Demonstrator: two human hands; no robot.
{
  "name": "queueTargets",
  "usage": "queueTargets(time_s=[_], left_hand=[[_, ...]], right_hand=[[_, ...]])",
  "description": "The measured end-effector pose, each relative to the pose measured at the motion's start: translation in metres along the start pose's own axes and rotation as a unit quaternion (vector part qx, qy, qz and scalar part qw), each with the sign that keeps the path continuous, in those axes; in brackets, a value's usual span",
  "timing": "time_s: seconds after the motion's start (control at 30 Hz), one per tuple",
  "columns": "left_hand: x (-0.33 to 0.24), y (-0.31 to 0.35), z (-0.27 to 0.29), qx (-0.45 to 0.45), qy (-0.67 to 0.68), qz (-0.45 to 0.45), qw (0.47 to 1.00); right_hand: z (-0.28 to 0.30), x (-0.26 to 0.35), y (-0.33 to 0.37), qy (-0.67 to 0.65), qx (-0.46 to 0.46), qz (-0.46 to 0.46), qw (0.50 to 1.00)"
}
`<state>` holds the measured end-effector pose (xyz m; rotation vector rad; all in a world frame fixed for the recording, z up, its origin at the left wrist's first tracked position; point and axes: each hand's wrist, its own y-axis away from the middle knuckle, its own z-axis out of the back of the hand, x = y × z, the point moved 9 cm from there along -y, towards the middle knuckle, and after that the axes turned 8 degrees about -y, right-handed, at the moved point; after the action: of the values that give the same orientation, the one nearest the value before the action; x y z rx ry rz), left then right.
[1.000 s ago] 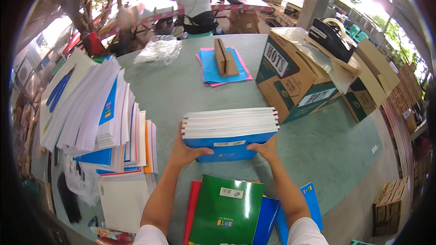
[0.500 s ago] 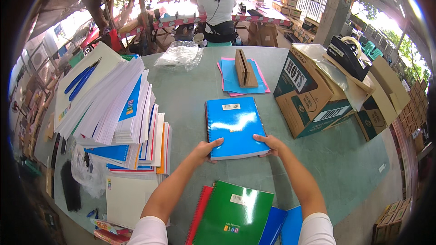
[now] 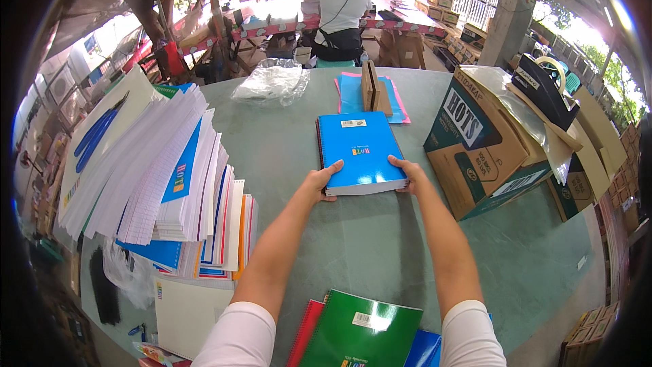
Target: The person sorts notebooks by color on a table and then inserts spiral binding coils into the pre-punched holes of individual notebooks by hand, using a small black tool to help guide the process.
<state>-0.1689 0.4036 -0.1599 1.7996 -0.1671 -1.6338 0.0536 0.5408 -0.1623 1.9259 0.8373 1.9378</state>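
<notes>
Between my two hands is a thick stack of spiral notebooks (image 3: pixel 363 153) with a blue cover on top. My left hand (image 3: pixel 324 180) grips its near left corner, thumb on the cover and fingers below. At the near right corner my right hand (image 3: pixel 409 173) holds it the same way. Just beyond the stack stands a slotted wooden block (image 3: pixel 375 92) on blue and pink sheets (image 3: pixel 350 95). Closer to me, between my forearms, lie a green spiral notebook (image 3: pixel 367 329), a red one (image 3: pixel 305 329) and a dark blue one (image 3: pixel 424 348).
A tall leaning pile of notebooks (image 3: pixel 170 183) with blue pliers (image 3: pixel 98 132) on it fills the left side. On the right, a cardboard box (image 3: pixel 482 146) carries a tape dispenser (image 3: pixel 543 92). Clear plastic (image 3: pixel 272 83) lies at the far edge. Beyond, a person (image 3: pixel 339 13) sits at another table.
Both my hands have pushed the notebook stack away from me, up close to the wooden block. The seated person has turned and raised an arm.
</notes>
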Motion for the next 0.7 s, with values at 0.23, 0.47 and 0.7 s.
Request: queueTargets(time_s=[0.23, 0.47, 0.7], left_hand=[[0.008, -0.001, 0.01, -0.044, -0.008, -0.024, 0.999], [-0.013, 0.091, 0.046, -0.174, -0.233, -0.183, 0.939], [0.078, 0.318, -0.085, -0.014, -0.55, -0.436, 0.712]], right_hand=[[0.013, -0.017, -0.015, -0.094, 0.003, 0.047, 0.995], [0.109, 0.024, 0.183, 0.359, -0.034, 0.345, 0.866], [0.391, -0.215, 0.395, 0.326, -0.334, 0.048, 0.883]])
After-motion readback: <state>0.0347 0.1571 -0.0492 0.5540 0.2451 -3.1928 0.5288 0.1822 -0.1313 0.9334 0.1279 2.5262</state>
